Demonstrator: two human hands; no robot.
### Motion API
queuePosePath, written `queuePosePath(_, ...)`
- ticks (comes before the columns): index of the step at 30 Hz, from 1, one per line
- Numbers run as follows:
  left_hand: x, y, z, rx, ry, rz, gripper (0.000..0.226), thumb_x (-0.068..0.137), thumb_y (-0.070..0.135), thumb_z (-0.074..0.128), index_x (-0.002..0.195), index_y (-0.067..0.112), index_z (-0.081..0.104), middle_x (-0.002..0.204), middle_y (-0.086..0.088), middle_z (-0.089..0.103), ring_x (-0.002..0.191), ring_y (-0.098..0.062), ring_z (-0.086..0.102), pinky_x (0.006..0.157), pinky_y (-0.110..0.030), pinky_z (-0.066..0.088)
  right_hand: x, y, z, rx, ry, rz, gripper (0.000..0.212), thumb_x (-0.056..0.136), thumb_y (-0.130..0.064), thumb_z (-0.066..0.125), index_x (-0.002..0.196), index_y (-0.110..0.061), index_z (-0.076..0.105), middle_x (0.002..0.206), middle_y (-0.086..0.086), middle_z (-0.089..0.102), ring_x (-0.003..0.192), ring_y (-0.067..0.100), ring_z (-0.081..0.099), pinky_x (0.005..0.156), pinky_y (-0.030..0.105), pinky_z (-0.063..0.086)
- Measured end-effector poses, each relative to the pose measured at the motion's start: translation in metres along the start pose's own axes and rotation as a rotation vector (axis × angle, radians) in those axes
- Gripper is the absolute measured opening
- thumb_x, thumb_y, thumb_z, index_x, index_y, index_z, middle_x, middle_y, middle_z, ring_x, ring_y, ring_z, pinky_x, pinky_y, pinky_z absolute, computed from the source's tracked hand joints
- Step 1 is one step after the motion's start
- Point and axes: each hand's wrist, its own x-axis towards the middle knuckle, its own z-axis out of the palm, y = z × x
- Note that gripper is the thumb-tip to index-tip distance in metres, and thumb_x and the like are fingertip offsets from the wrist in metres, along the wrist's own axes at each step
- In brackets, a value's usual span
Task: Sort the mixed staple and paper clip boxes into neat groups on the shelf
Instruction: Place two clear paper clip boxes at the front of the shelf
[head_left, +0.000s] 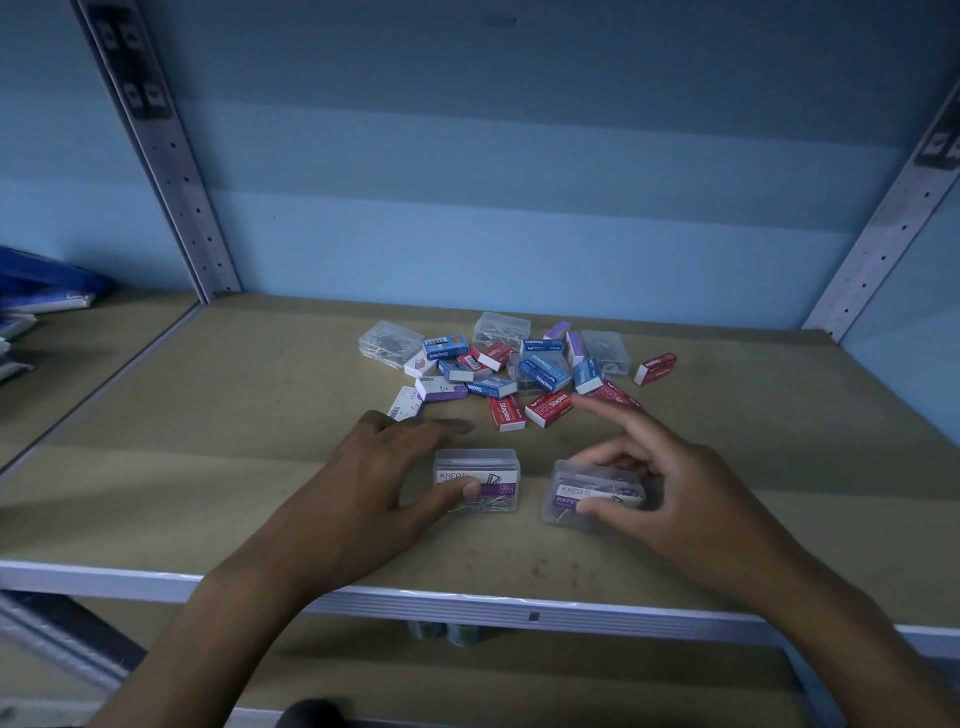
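Down at the near edge of the shelf, two clear paper clip boxes side by side, a small gap between them. Left hand beside the left clear box, thumb laid across its labelled front, fingers stretched flat along its far side on the board; grip loose and straight, touching rather than clamped. Right hand on the right clear box, thumb at the near face, curled fingers at the far side, grip pinched on it, forefinger sticking out toward the pile. That box tilted, purple label facing up.

Further back, the mixed pile in the middle of the shelf: red staple boxes nearest, blue staple boxes heaped behind, purple-and-white boxes on the left flank. One red box lying apart on the right. Three more clear plastic boxes at the back of the heap, one of them on the far left corner.

Beyond, the blue back wall and grey perforated uprights on either side. Off left on the next shelf, a stack of blue and white packets.
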Motion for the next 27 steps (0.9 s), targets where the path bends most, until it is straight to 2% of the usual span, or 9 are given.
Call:
queuePosePath(4, 0.001, -0.002, 0.000, 0.016, -0.005, 0.027, 0.052, 0.088, 0.068, 0.048, 0.133, 0.043, 0.050, 0.130, 0.028, 0.056, 0.110, -0.010, 0.047, 0.096, -0.028, 0.044, 0.001, 0.000, 0.002, -0.024, -0.014, 0.008, 0.077, 0.079, -0.022, 0.085, 0.140, -0.051, 0.047, 0.111, -0.025, 0.071, 0.100, -0.002, 0.069, 0.089, 0.023, 0.056)
queuePosePath(7, 0.002, -0.004, -0.001, 0.003, 0.002, 0.043, 0.049, 0.087, 0.063, 0.055, 0.131, 0.040, 0.053, 0.127, 0.028, 0.057, 0.105, 0.000, 0.047, 0.093, -0.020, 0.041, -0.001, 0.005, -0.008, -0.083, 0.006, 0.013, 0.061, 0.077, -0.034, 0.084, 0.129, -0.051, 0.058, 0.112, -0.026, 0.069, 0.101, 0.003, 0.066, 0.084, 0.027, 0.056)
queuePosePath(9, 0.002, -0.005, -0.003, -0.020, 0.022, 0.052, 0.043, 0.086, 0.056, 0.061, 0.125, 0.038, 0.058, 0.119, 0.029, 0.059, 0.098, 0.009, 0.046, 0.087, -0.012, 0.037, -0.003, 0.010, -0.016, -0.132, -0.008, 0.048, 0.048, 0.075, -0.041, 0.083, 0.119, -0.051, 0.065, 0.108, -0.027, 0.069, 0.094, 0.006, 0.065, 0.077, 0.030, 0.056)
queuePosePath(11, 0.002, -0.007, -0.004, -0.025, 0.017, 0.048, 0.035, 0.086, 0.051, 0.064, 0.119, 0.038, 0.061, 0.111, 0.030, 0.059, 0.094, 0.009, 0.047, 0.084, -0.012, 0.037, -0.006, 0.015, -0.020, -0.140, -0.036, 0.092, 0.042, 0.074, -0.044, 0.083, 0.112, -0.052, 0.068, 0.099, -0.024, 0.069, 0.084, 0.008, 0.065, 0.074, 0.033, 0.057)
queuePosePath(14, 0.001, -0.010, -0.003, -0.033, 0.002, 0.014, 0.032, 0.086, 0.051, 0.062, 0.116, 0.039, 0.063, 0.107, 0.028, 0.063, 0.091, 0.001, 0.048, 0.080, -0.017, 0.041, -0.006, 0.019, -0.018, -0.109, -0.042, 0.119, 0.033, 0.077, -0.034, 0.083, 0.105, -0.047, 0.073, 0.086, -0.017, 0.071, 0.073, 0.009, 0.066, 0.073, 0.037, 0.058)
queuePosePath(18, -0.004, -0.012, -0.006, -0.054, 0.010, 0.007, 0.033, 0.085, 0.050, 0.062, 0.116, 0.039, 0.065, 0.103, 0.028, 0.064, 0.091, -0.003, 0.050, 0.078, -0.015, 0.041, -0.001, 0.012, -0.009, -0.022, 0.011, 0.121, 0.029, 0.077, -0.026, 0.085, 0.102, -0.040, 0.077, 0.080, -0.007, 0.072, 0.069, 0.008, 0.065, 0.073, 0.034, 0.059)
queuePosePath(22, -0.014, -0.018, -0.019, -0.049, 0.020, -0.009, 0.035, 0.086, 0.052, 0.059, 0.117, 0.038, 0.065, 0.101, 0.026, 0.064, 0.091, -0.003, 0.051, 0.078, -0.012, 0.039, 0.007, 0.001, 0.005, 0.029, 0.016, 0.086, 0.030, 0.076, -0.026, 0.086, 0.101, -0.039, 0.077, 0.080, -0.013, 0.072, 0.069, 0.003, 0.065, 0.072, 0.025, 0.057)
queuePosePath(27, -0.036, -0.036, -0.045, -0.037, 0.052, -0.068, 0.033, 0.086, 0.045, 0.063, 0.119, 0.039, 0.065, 0.101, 0.024, 0.065, 0.091, -0.004, 0.052, 0.074, -0.007, 0.035, 0.018, -0.018, 0.027, 0.057, -0.013, 0.045, 0.033, 0.077, -0.024, 0.086, 0.106, -0.038, 0.077, 0.085, -0.017, 0.072, 0.071, 0.005, 0.067, 0.073, 0.026, 0.059)
